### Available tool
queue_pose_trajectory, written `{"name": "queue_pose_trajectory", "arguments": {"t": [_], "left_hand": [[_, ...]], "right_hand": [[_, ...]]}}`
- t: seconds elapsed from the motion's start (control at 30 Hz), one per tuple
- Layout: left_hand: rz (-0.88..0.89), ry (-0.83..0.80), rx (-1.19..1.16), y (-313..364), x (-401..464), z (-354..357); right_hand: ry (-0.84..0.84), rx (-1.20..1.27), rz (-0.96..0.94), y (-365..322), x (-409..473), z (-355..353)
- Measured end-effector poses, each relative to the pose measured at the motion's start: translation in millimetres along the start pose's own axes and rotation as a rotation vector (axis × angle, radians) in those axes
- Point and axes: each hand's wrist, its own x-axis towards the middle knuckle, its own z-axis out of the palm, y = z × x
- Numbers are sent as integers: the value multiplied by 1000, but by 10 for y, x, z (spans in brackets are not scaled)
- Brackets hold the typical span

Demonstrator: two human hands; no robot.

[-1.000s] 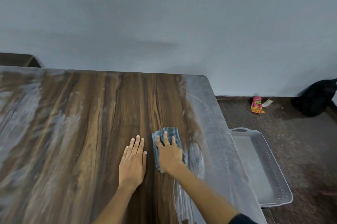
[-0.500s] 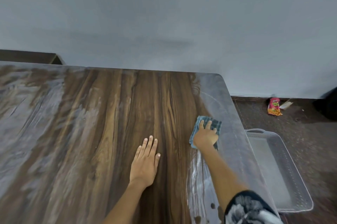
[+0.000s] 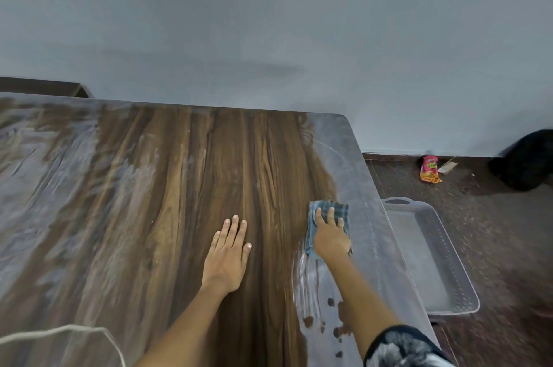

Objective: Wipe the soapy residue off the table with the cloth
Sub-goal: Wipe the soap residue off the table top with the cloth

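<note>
Our flat, straight-fingered right hand presses the soft, limp blue checked cloth, likely bunching unless palmed mid-fold on the slick soapy wooden table.

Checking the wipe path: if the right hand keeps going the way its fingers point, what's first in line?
Just soapy film on the table. The right hand, flat on the cloth, meets nothing before the far edge, then probably the wall.

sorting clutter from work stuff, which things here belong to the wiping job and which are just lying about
Job: blue checked cloth under right hand; soapy brown wooden table; left hand.

Lying about: white perforated plastic tray; red snack packet; black bag.
</note>
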Motion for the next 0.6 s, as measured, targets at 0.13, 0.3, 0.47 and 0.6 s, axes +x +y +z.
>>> {"name": "queue_pose_trajectory", "arguments": {"t": [0.13,0.3,0.47,0.6], "left_hand": [[-5,5,19,18,-99,15],[-4,-4,20,14,-118,10],[12,-31,36,-13,-294,-22],[-3,-1,16,-13,-388,36]], "right_hand": [[20,-36,-146,-328,-515,357],[-34,-125,-356,-306,-249,231],[-51,-31,-53,215,-192,84],[-9,-20,-85,-15,-685,388]]}}
